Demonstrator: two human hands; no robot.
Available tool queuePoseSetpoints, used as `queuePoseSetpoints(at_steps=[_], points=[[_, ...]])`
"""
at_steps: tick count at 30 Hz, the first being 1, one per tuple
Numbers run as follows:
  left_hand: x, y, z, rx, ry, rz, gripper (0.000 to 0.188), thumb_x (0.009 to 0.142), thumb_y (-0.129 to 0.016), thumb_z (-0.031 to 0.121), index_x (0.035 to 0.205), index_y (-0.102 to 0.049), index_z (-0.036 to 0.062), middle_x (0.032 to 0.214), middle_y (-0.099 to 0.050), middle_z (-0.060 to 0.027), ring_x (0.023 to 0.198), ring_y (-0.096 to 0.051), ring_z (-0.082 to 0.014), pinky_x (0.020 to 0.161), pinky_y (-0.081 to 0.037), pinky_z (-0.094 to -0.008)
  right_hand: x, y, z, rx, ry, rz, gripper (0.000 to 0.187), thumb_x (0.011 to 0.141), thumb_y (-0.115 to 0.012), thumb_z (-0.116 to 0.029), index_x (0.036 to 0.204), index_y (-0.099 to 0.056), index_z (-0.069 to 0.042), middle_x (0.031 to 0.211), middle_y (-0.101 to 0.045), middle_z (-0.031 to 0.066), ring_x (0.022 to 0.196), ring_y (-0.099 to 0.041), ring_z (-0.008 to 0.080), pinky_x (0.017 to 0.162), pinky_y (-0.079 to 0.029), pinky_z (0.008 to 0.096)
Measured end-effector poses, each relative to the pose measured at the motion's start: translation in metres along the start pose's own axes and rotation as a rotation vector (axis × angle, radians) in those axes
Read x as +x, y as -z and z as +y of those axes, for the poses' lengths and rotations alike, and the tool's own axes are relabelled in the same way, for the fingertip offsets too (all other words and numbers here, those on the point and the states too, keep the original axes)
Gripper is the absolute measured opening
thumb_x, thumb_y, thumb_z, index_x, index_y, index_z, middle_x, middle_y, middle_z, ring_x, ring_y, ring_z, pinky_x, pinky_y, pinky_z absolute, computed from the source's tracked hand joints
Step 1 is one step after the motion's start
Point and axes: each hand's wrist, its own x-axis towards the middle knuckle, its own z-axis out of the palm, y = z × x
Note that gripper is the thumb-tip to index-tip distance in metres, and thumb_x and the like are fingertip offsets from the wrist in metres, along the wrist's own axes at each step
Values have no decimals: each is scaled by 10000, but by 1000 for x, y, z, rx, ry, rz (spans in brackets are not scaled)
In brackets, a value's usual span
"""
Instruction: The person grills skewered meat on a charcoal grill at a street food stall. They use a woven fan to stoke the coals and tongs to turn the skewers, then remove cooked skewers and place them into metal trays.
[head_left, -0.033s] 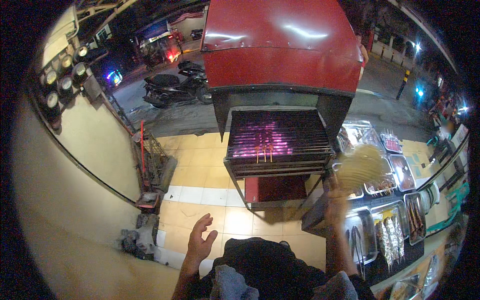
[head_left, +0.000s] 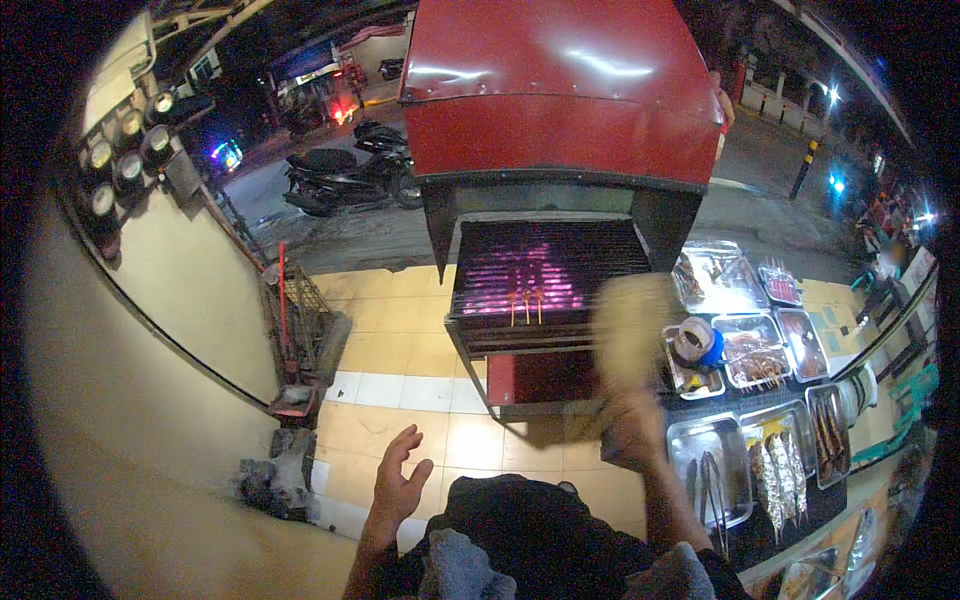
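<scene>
A charcoal grill with a red hood stands in front of me, its coals glowing pink. Three skewers lie on the near part of the grate. My right hand grips the handle of a pale woven fan, held up just right of the grill's front and blurred by motion. My left hand hangs over the tiled floor with nothing in it and its fingers apart, left of the grill.
Metal trays of skewered food and a tray with tongs sit on a dark table to the right. A wire rack and a dark heap stand by the left wall. A motorcycle is parked behind.
The fan has swung left, from over the trays toward the grill's front corner. My left hand has barely moved.
</scene>
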Motion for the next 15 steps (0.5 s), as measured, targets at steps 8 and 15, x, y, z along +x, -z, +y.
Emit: queuePoseSetpoints(at_steps=[8,15], points=[[-7,14,-14,-120,38,34,519,920,-720,82,1417,-581,32,1459,-597,-128,1305,-582,-257,1080,-464,-424,17,83,-12,602,-316,324,391,1079,-551,-259,1315,-622,45,1217,-709,135,1142,-635,233,971,-524,356],[-9,-8,-63,-340,55,37,592,974,-634,104,1532,-452,20,1572,-484,-120,1320,-539,-260,1091,-449,-377,5,-9,-32,878,83,-54,364,1024,-607,-196,1342,-637,-21,1114,-718,95,931,-626,208,817,-529,363]])
